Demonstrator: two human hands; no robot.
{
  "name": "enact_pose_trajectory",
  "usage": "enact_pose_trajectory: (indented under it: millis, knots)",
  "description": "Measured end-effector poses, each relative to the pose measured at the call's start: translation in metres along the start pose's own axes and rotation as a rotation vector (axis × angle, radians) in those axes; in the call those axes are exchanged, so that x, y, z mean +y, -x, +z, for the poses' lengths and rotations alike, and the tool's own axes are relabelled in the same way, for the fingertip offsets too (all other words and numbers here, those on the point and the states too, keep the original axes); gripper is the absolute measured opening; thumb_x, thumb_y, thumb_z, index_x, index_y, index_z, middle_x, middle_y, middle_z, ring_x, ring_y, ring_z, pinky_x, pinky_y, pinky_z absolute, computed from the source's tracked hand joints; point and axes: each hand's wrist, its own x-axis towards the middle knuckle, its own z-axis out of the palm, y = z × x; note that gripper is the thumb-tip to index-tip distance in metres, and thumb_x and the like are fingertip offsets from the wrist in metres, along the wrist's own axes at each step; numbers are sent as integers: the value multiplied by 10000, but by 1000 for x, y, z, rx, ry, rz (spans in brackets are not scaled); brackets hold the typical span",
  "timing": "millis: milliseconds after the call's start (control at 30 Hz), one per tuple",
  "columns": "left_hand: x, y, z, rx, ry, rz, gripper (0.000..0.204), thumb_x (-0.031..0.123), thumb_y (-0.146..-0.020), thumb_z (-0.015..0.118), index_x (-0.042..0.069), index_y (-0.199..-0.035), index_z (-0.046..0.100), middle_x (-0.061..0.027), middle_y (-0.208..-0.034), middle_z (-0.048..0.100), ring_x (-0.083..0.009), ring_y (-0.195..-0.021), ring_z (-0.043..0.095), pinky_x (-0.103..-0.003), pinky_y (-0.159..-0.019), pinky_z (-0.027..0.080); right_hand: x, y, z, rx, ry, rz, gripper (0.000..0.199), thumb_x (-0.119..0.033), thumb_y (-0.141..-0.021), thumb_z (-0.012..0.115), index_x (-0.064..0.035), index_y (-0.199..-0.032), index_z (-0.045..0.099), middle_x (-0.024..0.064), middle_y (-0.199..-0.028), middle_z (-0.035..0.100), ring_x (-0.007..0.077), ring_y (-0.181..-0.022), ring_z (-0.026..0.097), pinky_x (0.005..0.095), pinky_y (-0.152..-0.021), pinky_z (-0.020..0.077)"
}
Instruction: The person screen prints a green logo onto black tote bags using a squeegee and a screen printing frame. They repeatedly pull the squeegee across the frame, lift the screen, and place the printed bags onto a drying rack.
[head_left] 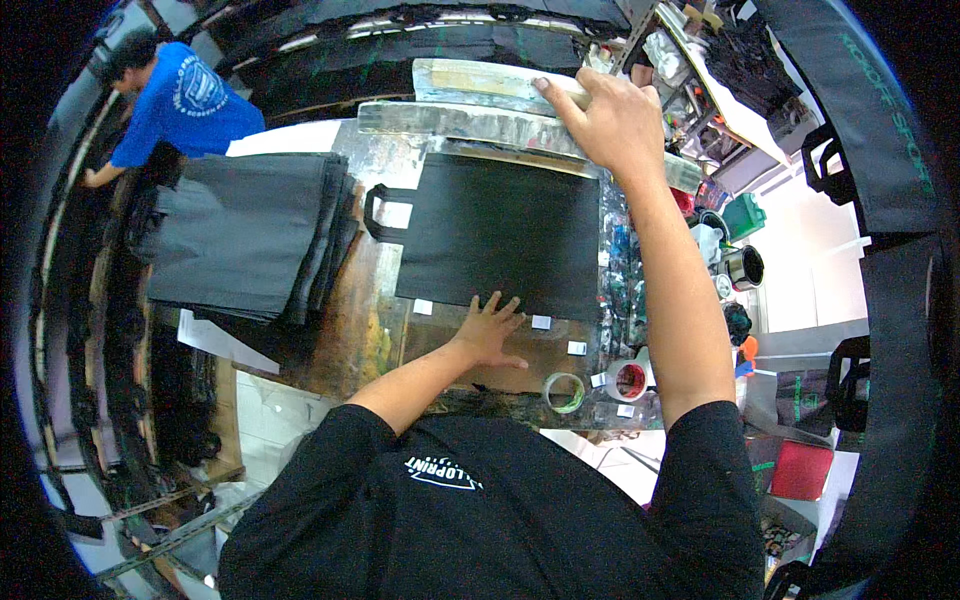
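A black fabric bag [505,235] lies flat on the worktable, its handle [378,213] looping out to the left. My left hand [490,332] is open, fingers spread, resting at the bag's near edge on the brown board [440,345]. Beyond the bag, my right hand [620,115] is closed on the right end of a pale, paint-smeared frame bar [480,82], with the thumb on its near side. Just nearer than that bar runs a second stained bar [440,120]. Small white pieces, one of them a square [541,322], dot the board near my left hand.
A thick stack of black bags [240,230] stands to the left. Tape rolls, one clear [549,396], sit at the table's near right. A green container [744,216] and cans are farther right. Black bags [905,330] hang at the right; a co-worker in blue [205,105] bends at far left.
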Motion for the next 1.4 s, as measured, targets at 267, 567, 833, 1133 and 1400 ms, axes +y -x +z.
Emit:
enact_pose_trajectory:
  millis: [267,567,833,1133,1400]
  knots:
    - [-56,71,-139,818,1694,22,961,766,-947,596,108,-1615,384,-248,-1553,540,-401,-1449,520,-536,-1252,361,-20,57,6,40,-4,-39,535,-604,-969,631,-78,-872,662,144,-818,696,371,-790,691,519,-783,459]
    - [-72,128,-50,558,2058,-573,1229,988,-866,341,156,-1725,59,-198,-1738,229,-426,-1541,371,-635,-1223,330,-30,220,85,-594,-66,-6,627,-273,-725,911,-121,-1232,576,83,-1073,654,311,-1087,632,541,-928,411]
    - [-80,117,-17,518,2053,-706,1176,970,-902,271,94,-1686,216,-243,-1566,495,-382,-1317,607,-527,-1126,478,-17,196,92,-795,-178,43,606,-323,-754,912,-113,-1203,563,97,-1084,680,339,-1093,663,566,-906,417]
    - [-87,114,-6,521,2084,-734,1159,949,-925,247,95,-1699,127,-234,-1630,412,-376,-1407,546,-517,-1111,507,-52,254,98,-730,-104,29,640,-264,-729,921,-133,-1257,584,73,-1107,629,281,-1081,616,543,-956,393]
    - [-87,117,-23,464,2093,-706,1173,936,-935,250,60,-1699,91,-251,-1672,337,-412,-1452,493,-538,-1142,480,-4,188,190,-546,-35,36,650,-269,-710,933,-166,-1232,560,46,-1078,633,273,-1069,622,564,-948,373]
